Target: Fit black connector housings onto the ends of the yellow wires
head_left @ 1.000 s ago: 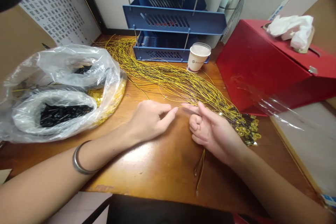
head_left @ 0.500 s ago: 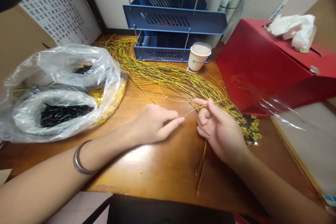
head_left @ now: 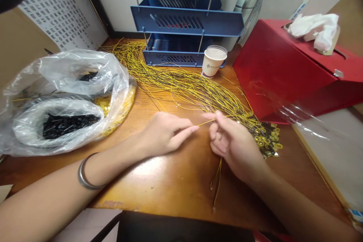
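Thumb and forefinger of my left hand pinch a thin yellow wire near the middle of the table. The wire stretches across to my right hand, whose thumb and forefinger close on it, slightly blurred. Thin wire ends hang down below my right palm onto the tabletop. Behind both hands lies a long bundle of yellow and black wires. At its right end are several yellow and black terminal pieces, partly hidden by my right hand.
Clear plastic bags holding small black and yellow parts stand at the left. A blue tray rack and a paper cup are at the back. A red box with tissue on top bounds the right side of the wooden table.
My right hand has shifted slightly left along the wire, its fingertips coming nearer my left hand. The left hand keeps its pinch almost in place.
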Available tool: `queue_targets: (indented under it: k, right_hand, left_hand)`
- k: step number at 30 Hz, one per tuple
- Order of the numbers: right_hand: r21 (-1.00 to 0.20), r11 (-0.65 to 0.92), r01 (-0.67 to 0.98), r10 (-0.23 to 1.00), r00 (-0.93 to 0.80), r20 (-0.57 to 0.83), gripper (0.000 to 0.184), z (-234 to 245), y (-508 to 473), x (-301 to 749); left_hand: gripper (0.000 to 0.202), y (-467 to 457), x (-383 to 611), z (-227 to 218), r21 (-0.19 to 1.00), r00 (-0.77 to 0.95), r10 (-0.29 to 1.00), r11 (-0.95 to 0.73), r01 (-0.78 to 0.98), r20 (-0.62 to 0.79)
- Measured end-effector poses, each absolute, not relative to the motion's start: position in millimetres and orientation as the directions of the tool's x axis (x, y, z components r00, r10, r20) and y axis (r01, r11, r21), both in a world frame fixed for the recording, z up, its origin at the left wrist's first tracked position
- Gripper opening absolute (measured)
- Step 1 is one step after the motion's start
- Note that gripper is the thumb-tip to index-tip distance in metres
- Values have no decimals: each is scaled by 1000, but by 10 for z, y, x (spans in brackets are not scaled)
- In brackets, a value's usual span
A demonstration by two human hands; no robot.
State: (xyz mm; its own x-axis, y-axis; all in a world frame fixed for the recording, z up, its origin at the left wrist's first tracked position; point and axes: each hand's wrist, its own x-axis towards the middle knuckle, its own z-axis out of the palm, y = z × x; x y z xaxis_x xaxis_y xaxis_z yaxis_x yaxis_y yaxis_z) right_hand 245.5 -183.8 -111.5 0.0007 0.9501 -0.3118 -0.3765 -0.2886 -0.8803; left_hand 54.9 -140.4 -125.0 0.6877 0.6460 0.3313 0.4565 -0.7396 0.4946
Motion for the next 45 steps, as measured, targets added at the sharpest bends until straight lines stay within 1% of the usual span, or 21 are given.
queue_targets:
  k: [2,3,7,9,11,14,16,18,21,23,24,25,27,29,30,32,35,37,41,43,45]
  right_hand:
    - [-892,-328,-310,944,-69,-322,31,-1101,-1867,2451]
    - [-902,-297,-313,953,-33,-302,27,-1088,-1869,2461]
    - [-907,-71,-414,943,270,-197,16,-1034,-1809,2538]
    - [-891,-51,-452,931,300,-206,16,-1033,-1780,2550]
    - [-878,-141,-458,945,204,-258,22,-1059,-1783,2524]
    - [-874,-330,-356,942,-71,-327,28,-1119,-1841,2453]
    - [-881,-365,-301,931,-144,-336,30,-1138,-1877,2428]
    - [-892,-291,-347,954,-30,-299,27,-1123,-1883,2438]
    - [-889,-82,-451,948,241,-210,19,-1060,-1838,2494]
    - [-876,-2,-482,932,316,-176,15,-1028,-1805,2523]
    - [-870,-8,-494,932,311,-185,16,-1023,-1796,2527]
    - [-866,-44,-498,937,280,-208,18,-1026,-1794,2524]
    - [-864,-185,-467,948,148,-283,27,-1053,-1809,2499]
    - [-875,-308,-373,944,-10,-329,34,-1091,-1845,2463]
    - [-890,-329,-317,943,-65,-326,35,-1108,-1867,2446]
    - [-926,-304,-222,952,-108,-286,35,-1123,-1909,2418]
    - [-966,-231,-120,972,-79,-222,27,-1106,-1950,2398]
    - [-974,-211,-89,977,-59,-206,33,-1092,-1953,2400]
    - [-935,-306,-180,952,-75,-297,46,-1109,-1924,2434]
    - [-894,-398,-206,914,-170,-367,47,-1119,-1916,2456]
    - [-860,-487,-153,849,-315,-424,47,-1112,-1927,2475]
  left_hand:
    - [36,-1407,548,-1249,502,699,637,-743,443,326]
    - [35,-1408,549,-1249,507,700,638,-740,441,322]
    - [35,-1408,553,-1252,510,676,666,-720,471,316]
    - [36,-1404,555,-1251,502,669,670,-720,479,323]
    - [38,-1401,555,-1250,495,674,661,-730,471,332]
    - [35,-1404,547,-1250,497,700,633,-748,441,331]
    - [34,-1409,542,-1251,496,711,624,-752,434,324]
    - [35,-1411,543,-1254,491,706,630,-749,445,323]
    - [35,-1405,553,-1258,492,661,675,-720,490,328]
    - [33,-1396,562,-1257,502,627,705,-694,517,330]
    - [33,-1392,565,-1256,508,616,715,-685,522,331]
    - [32,-1389,567,-1255,514,609,720,-680,522,334]
    - [31,-1389,565,-1252,523,603,718,-682,511,347]
    - [30,-1395,557,-1252,524,620,699,-699,486,356]
    - [31,-1399,551,-1253,522,638,683,-711,471,355]
    - [31,-1408,540,-1256,516,679,648,-735,440,343]
    - [31,-1419,533,-1259,504,720,606,-763,405,338]
    - [28,-1428,539,-1253,499,711,599,-773,393,369]
    - [23,-1450,572,-1207,533,532,690,-720,443,490]
    - [23,-1458,588,-1178,576,416,750,-661,481,513]
    - [24,-1459,597,-1155,621,330,795,-605,499,509]
